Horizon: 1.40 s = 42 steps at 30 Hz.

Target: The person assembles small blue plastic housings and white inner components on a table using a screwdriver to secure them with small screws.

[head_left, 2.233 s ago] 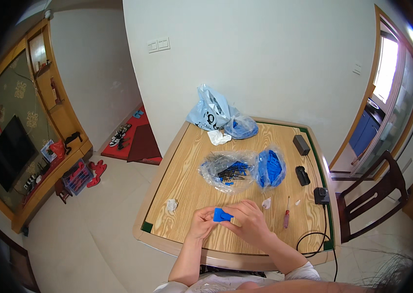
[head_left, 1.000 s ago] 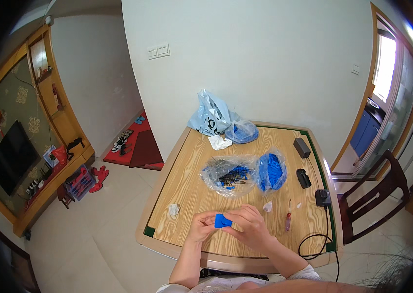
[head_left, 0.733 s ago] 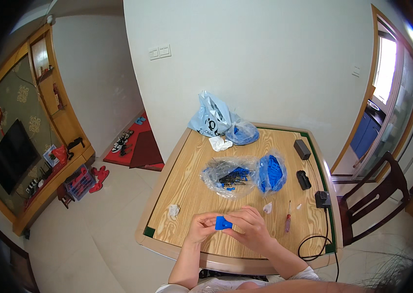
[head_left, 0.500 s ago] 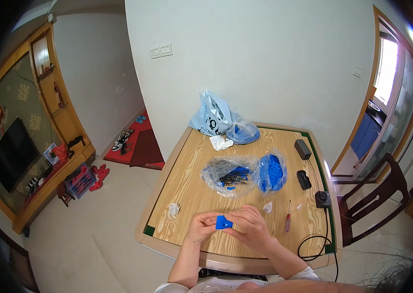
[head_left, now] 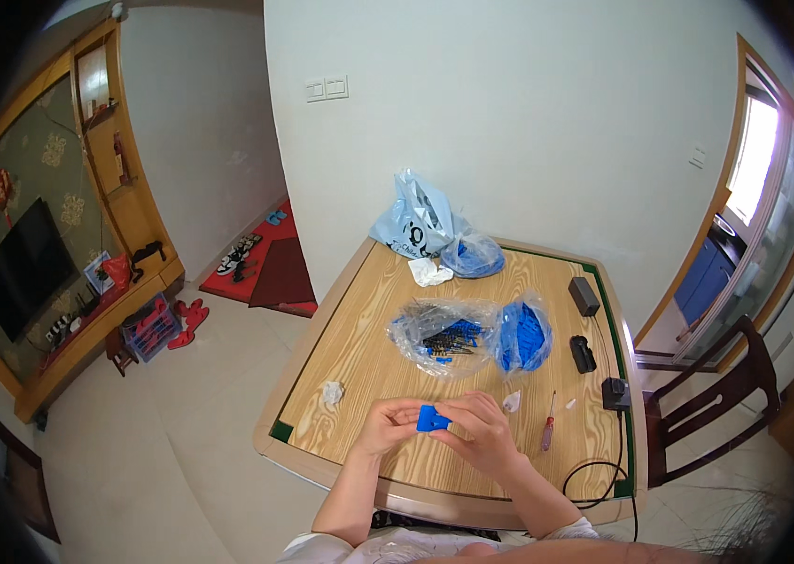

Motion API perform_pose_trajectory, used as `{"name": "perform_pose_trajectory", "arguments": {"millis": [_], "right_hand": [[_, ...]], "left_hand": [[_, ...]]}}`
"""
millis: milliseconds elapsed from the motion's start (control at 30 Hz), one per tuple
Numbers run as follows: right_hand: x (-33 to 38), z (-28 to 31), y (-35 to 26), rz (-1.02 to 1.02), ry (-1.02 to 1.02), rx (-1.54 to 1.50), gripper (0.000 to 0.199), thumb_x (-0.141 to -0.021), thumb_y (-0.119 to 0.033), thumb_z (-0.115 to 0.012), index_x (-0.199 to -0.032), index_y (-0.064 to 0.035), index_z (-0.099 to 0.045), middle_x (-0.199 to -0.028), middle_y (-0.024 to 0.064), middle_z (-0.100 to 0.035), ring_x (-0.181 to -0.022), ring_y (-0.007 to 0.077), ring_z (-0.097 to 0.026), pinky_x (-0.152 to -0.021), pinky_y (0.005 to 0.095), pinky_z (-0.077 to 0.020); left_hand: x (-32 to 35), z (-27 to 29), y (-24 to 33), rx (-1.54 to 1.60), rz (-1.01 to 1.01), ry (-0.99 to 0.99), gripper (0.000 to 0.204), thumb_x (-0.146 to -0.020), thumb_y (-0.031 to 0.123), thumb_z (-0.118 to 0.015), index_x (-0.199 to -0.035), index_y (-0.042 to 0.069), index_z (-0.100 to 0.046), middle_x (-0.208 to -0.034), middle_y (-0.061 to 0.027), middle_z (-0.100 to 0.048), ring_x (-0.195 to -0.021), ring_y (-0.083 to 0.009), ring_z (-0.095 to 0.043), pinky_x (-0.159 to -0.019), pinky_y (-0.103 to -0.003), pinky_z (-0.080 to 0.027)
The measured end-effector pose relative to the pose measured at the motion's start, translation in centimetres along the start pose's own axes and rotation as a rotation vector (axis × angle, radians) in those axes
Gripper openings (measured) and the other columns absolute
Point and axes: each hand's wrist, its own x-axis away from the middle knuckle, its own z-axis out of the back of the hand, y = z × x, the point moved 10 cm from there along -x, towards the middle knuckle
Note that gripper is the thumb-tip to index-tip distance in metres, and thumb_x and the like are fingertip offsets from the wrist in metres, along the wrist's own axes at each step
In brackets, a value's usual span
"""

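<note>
Currently: left hand [head_left: 385,428] pinching blue plastic part [head_left: 430,419] by its left edge | right hand [head_left: 482,426] pinching its right side | part between both hands' fingertips | screwdriver [head_left: 547,433] lying right of right fingers

Wall [head_left: 510,113] — white | pale tiled floor [head_left: 153,442] | dark wooden chair [head_left: 700,410] | window [head_left: 757,164] — bright

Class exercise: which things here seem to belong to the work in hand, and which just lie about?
Seems part of the work:
Blue piece, held by left hand and right hand
Bag of blue pieces, probably
Bag of dark and blue parts, probably

Apparently lying about:
Screwdriver, though it may belong
Crumpled white scrap
Light-blue bag
</note>
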Motion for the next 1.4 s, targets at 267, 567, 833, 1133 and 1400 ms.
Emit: {"name": "perform_pose_trajectory", "arguments": {"millis": [267, 567, 833, 1133, 1400], "right_hand": [[0.2, -0.5, 0.6, -0.029, -0.010, 0.002, 0.040, -0.069, -0.016, -0.077, -0.106, -0.0090, -0.063, -0.101, 0.0046, -0.063, -0.092, 0.0260, -0.060, -0.090, 0.0426, -0.0438], [0.2, -0.4, 0.8, -0.023, -0.015, -0.003, 0.041, -0.068, -0.016, -0.077, -0.106, -0.0071, -0.063, -0.102, 0.0062, -0.063, -0.090, 0.0281, -0.058, -0.086, 0.0402, -0.0442], [0.0, -0.6, 0.6, -0.032, -0.048, 0.009, 0.040, -0.070, -0.016, -0.075, -0.106, -0.0055, -0.062, -0.101, 0.0077, -0.063, -0.090, 0.0287, -0.058, -0.084, 0.0395, -0.0443], [0.1, -0.9, 0.9, -0.033, -0.025, -0.005, 0.038, -0.071, -0.016, -0.074, -0.106, -0.0060, -0.062, -0.101, 0.0068, -0.063, -0.089, 0.0278, -0.058, -0.082, 0.0388, -0.0448], [0.2, -0.7, 0.4, 0.017, 0.005, 0.014, 0.040, -0.069, -0.014, -0.076, -0.106, -0.0059, -0.062, -0.100, 0.0072, -0.062, -0.089, 0.0278, -0.058, -0.081, 0.0381, -0.0455]], "left_hand": [[0.0, 0.2, 0.1, -0.009, -0.013, -0.001, 0.036, -0.080, -0.004, -0.064, -0.115, -0.006, -0.055, -0.111, -0.0152, -0.062, -0.102, -0.0213, -0.062, -0.092, -0.033, -0.049], [-0.1, 0.3, -0.2, -0.036, 0.002, 0.007, 0.036, -0.080, -0.004, -0.065, -0.115, -0.006, -0.056, -0.111, -0.0151, -0.062, -0.102, -0.0212, -0.062, -0.091, -0.033, -0.049], [-0.1, 0.4, -0.3, -0.028, -0.012, -0.011, 0.037, -0.080, -0.004, -0.065, -0.115, -0.006, -0.056, -0.111, -0.0152, -0.062, -0.101, -0.0212, -0.062, -0.090, -0.033, -0.050], [0.1, 0.9, -0.3, -0.056, -0.009, 0.034, 0.035, -0.080, -0.005, -0.064, -0.115, -0.006, -0.056, -0.109, -0.0151, -0.063, -0.101, -0.0208, -0.062, -0.090, -0.033, -0.050], [0.2, 0.8, -0.2, -0.072, 0.009, 0.020, 0.038, -0.080, -0.004, -0.065, -0.116, -0.007, -0.056, -0.110, -0.0161, -0.063, -0.101, -0.0222, -0.062, -0.090, -0.033, -0.050]]}}
